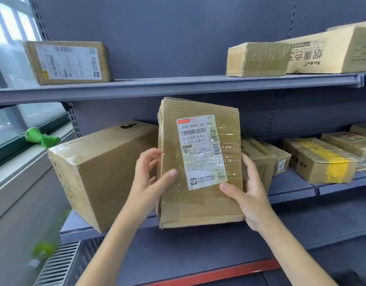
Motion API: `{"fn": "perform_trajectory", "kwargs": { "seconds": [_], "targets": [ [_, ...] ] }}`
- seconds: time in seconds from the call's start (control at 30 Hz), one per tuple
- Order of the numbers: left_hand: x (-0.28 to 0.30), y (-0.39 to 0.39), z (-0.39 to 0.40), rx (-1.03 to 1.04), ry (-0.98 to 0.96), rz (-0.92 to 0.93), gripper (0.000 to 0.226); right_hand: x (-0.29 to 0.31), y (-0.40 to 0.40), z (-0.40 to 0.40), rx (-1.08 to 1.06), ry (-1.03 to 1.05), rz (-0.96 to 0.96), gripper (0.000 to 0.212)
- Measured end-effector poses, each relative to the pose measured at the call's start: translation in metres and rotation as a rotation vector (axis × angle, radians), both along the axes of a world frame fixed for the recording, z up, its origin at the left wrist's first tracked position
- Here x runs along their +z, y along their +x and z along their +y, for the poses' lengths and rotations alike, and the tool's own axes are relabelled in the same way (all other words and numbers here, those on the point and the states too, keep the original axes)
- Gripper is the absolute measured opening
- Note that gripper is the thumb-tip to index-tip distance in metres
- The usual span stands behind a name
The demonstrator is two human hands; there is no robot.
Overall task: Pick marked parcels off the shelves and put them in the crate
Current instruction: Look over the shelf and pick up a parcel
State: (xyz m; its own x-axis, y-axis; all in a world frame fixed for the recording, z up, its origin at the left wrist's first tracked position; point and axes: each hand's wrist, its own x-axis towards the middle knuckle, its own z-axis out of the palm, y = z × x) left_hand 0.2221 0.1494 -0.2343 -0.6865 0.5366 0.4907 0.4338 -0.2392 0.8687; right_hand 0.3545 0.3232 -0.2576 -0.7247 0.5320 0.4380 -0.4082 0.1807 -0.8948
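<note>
Over on the left, a big box [99, 172] sits on the middle shelf [291, 188], untouched. Now the left hand [151, 176]: its grip is clamped on the left edge of the parcel [200, 162], thumb pressed flat on the front face, fingers curled round behind. The parcel is in the air, just in front of the middle shelf, clear of the boards as far as I can tell. It stands on end, long axis near vertical with the top tipped a little to the left, and its label [201, 151] faces the person, print the right way up. The right hand [248, 193] grips the lower right corner, thumb on the front by the label's bottom edge. Further right, more boxes [320, 159] wait on the shelf, and others on the one above. No crate in sight, so I'd say this one is picked but not yet dropped in, with plenty left to check.
</note>
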Motion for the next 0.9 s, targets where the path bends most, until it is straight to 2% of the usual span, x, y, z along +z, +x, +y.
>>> {"fn": "perform_trajectory", "kwargs": {
  "seconds": [0.1,0.23,0.33,0.4,0.47,0.57,0.67,0.77,0.83,0.9],
  "targets": [
    [0.040,-0.015,0.001,0.024,0.043,0.011,0.040,0.005,-0.012,-0.002,0.083,-0.062,0.060,0.070],
    [0.063,-0.025,0.002,0.012,0.070,-0.019,0.074,0.009,-0.021,-0.006,0.146,-0.097,0.096,0.075],
    [0.056,-0.026,0.001,0.047,0.111,-0.037,0.084,0.008,-0.019,-0.006,0.183,-0.121,0.076,0.082],
    [0.048,-0.025,0.002,0.070,0.163,-0.066,0.083,0.002,-0.016,-0.005,0.211,-0.140,0.045,0.078],
    [0.042,-0.022,0.002,0.075,0.245,-0.073,0.071,-0.003,-0.013,-0.005,0.246,-0.167,0.005,0.079],
    [0.037,-0.015,0.002,0.095,0.338,-0.085,0.054,-0.011,-0.008,-0.001,0.301,-0.228,-0.040,0.102],
    [0.037,-0.009,0.001,0.109,0.414,-0.109,0.053,-0.014,-0.004,-0.002,0.369,-0.278,-0.069,0.119],
    [0.039,0.000,0.003,0.127,0.486,-0.152,0.064,-0.013,-0.006,-0.008,0.362,-0.388,-0.023,0.128],
    [0.037,0.006,0.005,0.158,0.514,-0.172,0.073,-0.011,-0.008,-0.014,0.353,-0.475,0.043,0.112],
    [0.035,0.010,0.007,0.186,0.541,-0.186,0.071,-0.009,-0.008,-0.022,0.390,-0.567,0.098,0.087]
  ]
}}
